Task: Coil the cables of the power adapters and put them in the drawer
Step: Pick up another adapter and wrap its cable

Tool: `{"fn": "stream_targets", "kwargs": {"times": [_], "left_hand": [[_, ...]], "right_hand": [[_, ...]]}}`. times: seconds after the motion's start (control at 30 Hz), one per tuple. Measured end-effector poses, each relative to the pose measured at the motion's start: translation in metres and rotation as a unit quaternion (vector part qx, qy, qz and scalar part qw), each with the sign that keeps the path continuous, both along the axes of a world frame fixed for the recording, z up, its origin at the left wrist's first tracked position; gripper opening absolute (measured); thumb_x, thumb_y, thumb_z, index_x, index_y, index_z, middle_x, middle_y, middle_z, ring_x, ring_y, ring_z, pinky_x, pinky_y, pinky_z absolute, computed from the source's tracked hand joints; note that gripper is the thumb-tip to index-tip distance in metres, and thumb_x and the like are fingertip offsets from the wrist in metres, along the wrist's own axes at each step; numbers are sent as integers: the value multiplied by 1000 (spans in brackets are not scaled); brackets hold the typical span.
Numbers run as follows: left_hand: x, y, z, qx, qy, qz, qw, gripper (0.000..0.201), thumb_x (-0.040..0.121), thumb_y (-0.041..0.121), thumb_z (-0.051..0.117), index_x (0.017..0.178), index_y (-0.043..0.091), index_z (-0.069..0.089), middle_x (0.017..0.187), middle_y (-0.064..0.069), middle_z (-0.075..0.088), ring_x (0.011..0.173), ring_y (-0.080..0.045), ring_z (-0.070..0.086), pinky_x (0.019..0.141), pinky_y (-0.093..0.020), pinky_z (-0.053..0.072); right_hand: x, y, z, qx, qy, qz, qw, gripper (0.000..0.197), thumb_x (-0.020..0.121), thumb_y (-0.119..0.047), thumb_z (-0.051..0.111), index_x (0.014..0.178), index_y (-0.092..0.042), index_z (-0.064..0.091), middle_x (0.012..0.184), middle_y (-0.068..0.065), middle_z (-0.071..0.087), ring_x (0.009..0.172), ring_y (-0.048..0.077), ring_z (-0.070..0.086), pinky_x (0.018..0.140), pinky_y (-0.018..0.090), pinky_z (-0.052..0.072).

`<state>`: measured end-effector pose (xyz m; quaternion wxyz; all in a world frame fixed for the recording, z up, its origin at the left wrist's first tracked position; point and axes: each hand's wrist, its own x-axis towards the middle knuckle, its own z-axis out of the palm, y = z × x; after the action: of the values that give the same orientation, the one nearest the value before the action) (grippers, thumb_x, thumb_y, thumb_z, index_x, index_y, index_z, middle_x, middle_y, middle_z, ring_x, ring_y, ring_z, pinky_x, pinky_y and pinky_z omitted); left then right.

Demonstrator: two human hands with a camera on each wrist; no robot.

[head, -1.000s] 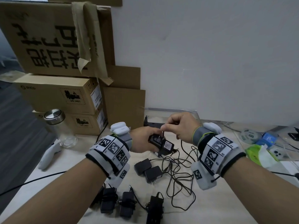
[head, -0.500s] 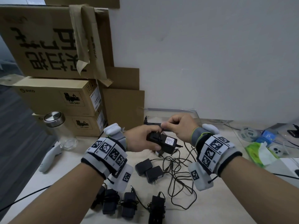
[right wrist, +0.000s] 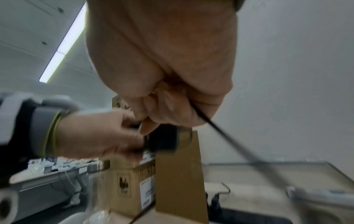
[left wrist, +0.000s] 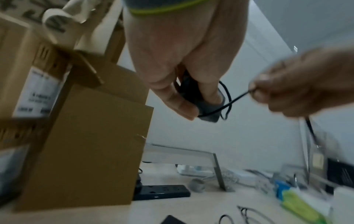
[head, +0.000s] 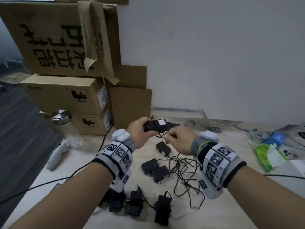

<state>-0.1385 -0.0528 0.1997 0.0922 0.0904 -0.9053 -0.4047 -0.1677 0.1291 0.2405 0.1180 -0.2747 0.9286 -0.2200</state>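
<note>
My left hand [head: 140, 132] grips a black power adapter [head: 156, 125] above the table, its white label facing up; in the left wrist view the fingers wrap the adapter [left wrist: 206, 104]. My right hand [head: 179, 138] pinches that adapter's thin black cable [left wrist: 237, 97] just to its right, and the cable [right wrist: 220, 130] runs taut from the pinch. On the table lie three loose adapters [head: 162, 148] [head: 149, 166] [head: 160, 173] with tangled cables [head: 184, 172]. Three adapters with wound cables [head: 115, 201] [head: 135, 201] [head: 162, 208] sit near the front edge. No drawer is in view.
Stacked cardboard boxes [head: 66, 90] stand at the back left, with a glass jar [head: 66, 128] and a white controller [head: 56, 154] before them. A black power strip [left wrist: 162, 192] lies by the wall. A green tissue pack [head: 270, 156] and small items crowd the right side.
The left hand lifted the adapter and turned it label-up. The right hand dropped from above the adapter to below and right of it, carrying the cable round.
</note>
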Motion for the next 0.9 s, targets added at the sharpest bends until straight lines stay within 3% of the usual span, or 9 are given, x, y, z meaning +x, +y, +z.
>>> {"fn": "stream_targets", "kwargs": {"times": [0.1, 0.23, 0.33, 0.4, 0.5, 0.63, 0.73, 0.8, 0.9], "left_hand": [[1, -7, -2, -105, -50, -80, 990, 29, 76, 26, 78, 86, 41, 55, 84, 11, 62, 82, -16, 61, 65, -27, 41], [9, 0, 1, -67, -48, -169, 982, 37, 74, 19, 81, 90, 42, 58, 90, 9, 66, 84, -16, 63, 73, -28, 47], [12, 2, 3, 30, -14, -193, 981, 39, 70, 8, 83, 95, 29, 64, 93, 4, 71, 88, -19, 68, 84, -35, 54], [14, 1, 6, 110, -3, -207, 972, 42, 69, 1, 82, 99, 27, 67, 97, 1, 73, 92, -22, 70, 89, -43, 55], [18, 1, 12, 184, 2, -214, 959, 42, 72, -5, 78, 100, 24, 67, 94, 1, 72, 93, -21, 70, 91, -43, 55], [23, 7, 15, 341, 14, -159, 926, 32, 82, -10, 65, 102, 14, 64, 98, -9, 68, 93, -26, 70, 88, -42, 56], [22, 17, 17, 445, 44, -72, 892, 20, 86, -12, 59, 98, 4, 60, 100, -15, 63, 90, -28, 69, 84, -42, 58], [18, 20, 14, 417, 77, -14, 905, 15, 85, -7, 64, 92, 6, 61, 92, -13, 64, 80, -22, 70, 78, -40, 60], [11, 14, 5, 189, 94, 14, 977, 19, 78, 14, 77, 89, 20, 63, 79, 0, 68, 69, -18, 67, 70, -34, 57]], "right_hand": [[-7, 4, 23, -19, 32, -5, 999, 36, 90, -43, 59, 69, -14, 65, 54, -6, 49, 52, 10, 44, 52, 25, 35], [-23, 10, 31, -77, 40, -35, 996, 35, 84, -41, 68, 68, -10, 65, 58, -2, 53, 55, 11, 44, 55, 26, 38], [-32, 21, 19, -123, 14, -89, 988, 35, 83, -41, 70, 63, -12, 64, 57, -4, 51, 54, 10, 42, 58, 27, 41], [-35, 28, 9, -172, -18, -125, 977, 37, 83, -41, 70, 57, -17, 57, 51, -9, 44, 51, 9, 38, 54, 25, 37], [-32, 29, -1, -207, -47, -148, 966, 36, 86, -38, 67, 61, -13, 60, 49, -13, 43, 47, 6, 36, 49, 19, 34], [-18, 19, -6, -196, -103, -140, 965, 30, 96, -27, 54, 80, -6, 67, 60, -1, 48, 49, 10, 36, 43, 18, 31], [0, 10, -8, -119, -108, -92, 983, 35, 99, -35, 45, 85, -14, 69, 63, -7, 51, 51, 7, 43, 48, 18, 34], [11, 4, -9, -70, -99, -49, 991, 31, 100, -31, 44, 84, -18, 66, 62, -11, 51, 55, 6, 47, 47, 15, 33], [18, -3, -6, -9, -84, 7, 996, 29, 99, -28, 44, 77, -23, 62, 67, -13, 53, 68, 11, 53, 52, 16, 35]]}}
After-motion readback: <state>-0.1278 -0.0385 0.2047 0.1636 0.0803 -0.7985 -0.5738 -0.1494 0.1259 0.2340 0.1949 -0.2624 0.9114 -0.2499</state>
